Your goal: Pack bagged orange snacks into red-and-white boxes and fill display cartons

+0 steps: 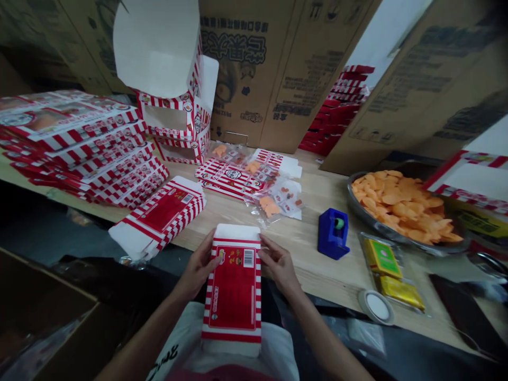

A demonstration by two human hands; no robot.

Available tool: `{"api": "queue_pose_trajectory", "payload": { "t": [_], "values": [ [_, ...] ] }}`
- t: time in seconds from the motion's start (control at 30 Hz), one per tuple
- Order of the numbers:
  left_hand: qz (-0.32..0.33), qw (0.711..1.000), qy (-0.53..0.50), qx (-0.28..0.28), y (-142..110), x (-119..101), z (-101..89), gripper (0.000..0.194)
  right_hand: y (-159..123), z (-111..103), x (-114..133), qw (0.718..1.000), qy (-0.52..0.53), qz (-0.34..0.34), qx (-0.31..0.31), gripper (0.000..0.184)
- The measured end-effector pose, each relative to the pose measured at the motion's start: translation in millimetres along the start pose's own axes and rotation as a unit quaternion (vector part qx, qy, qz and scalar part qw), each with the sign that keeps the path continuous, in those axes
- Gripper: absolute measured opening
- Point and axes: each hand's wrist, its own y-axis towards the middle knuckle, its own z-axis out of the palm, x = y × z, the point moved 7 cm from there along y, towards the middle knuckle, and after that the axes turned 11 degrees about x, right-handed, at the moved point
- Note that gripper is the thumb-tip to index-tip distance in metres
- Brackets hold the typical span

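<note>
A red-and-white striped cardboard box [234,291] rests upright toward me over my lap, its pale end flap pointing away. My left hand [201,264] grips its left edge, thumb on the red face. On the opposite edge, my right hand [278,262] holds it near the barcode. Just beyond lie a flat striped box [228,179] and clear packets with orange pieces [270,206]. To the left is a small stack of flattened striped boxes [166,209].
Piled striped boxes [79,143] fill the left, beside open assembled boxes [174,116]. Tall brown cartons [254,79] stand behind. At right are a blue tape dispenser [332,233], a metal bowl of orange pieces [405,206], yellow packets [391,272] and a white roll [377,306].
</note>
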Motion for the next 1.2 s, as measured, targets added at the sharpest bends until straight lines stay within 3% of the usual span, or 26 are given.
{"api": "queue_pose_trajectory", "payload": {
  "t": [0.17,0.3,0.4,0.53,0.6,0.67,0.9,1.0,1.1,1.2],
  "values": [
    [-0.042,0.998,-0.019,-0.042,16.4,5.9,-11.8,0.044,-2.4,-4.7,3.1,0.997,-0.07,0.007,0.044,0.036],
    [-0.053,0.995,-0.002,-0.081,21.1,11.5,-16.2,0.026,0.1,-11.5,7.1,0.988,-0.147,-0.054,0.019,0.022],
    [-0.049,0.995,-0.001,-0.083,22.8,12.9,-18.6,0.023,-0.4,-13.7,-2.3,0.993,-0.109,-0.041,-0.002,0.022],
    [-0.059,0.998,-0.014,-0.018,28.4,10.8,-19.7,0.037,-0.1,-7.3,-9.3,0.999,-0.024,0.009,0.034,0.041],
    [-0.089,0.995,-0.013,0.035,31.6,12.3,-17.6,0.043,1.0,-3.4,-8.3,0.997,-0.032,0.026,0.068,0.035],
    [-0.108,0.992,-0.002,0.063,33.7,13.8,-17.1,0.037,2.2,-3.5,-5.5,0.995,-0.06,0.023,0.08,0.025],
    [-0.101,0.991,0.073,0.039,29.3,14.3,-27.9,0.023,-3.6,1.0,7.9,0.981,-0.165,-0.025,0.101,0.022],
    [-0.106,0.987,0.098,0.069,23.5,11.7,-29.9,0.027,-9.1,11.4,10.0,0.979,-0.167,-0.011,0.119,0.029],
    [-0.098,0.979,0.153,0.09,20.1,8.1,-29.2,0.026,-11.5,16.4,8.5,0.98,-0.184,-0.005,0.08,0.028],
    [-0.062,0.968,0.232,0.074,20.5,2.3,-28.8,0.022,-11.2,21.4,10.9,0.97,-0.235,-0.021,0.048,0.018]
  ]
}}
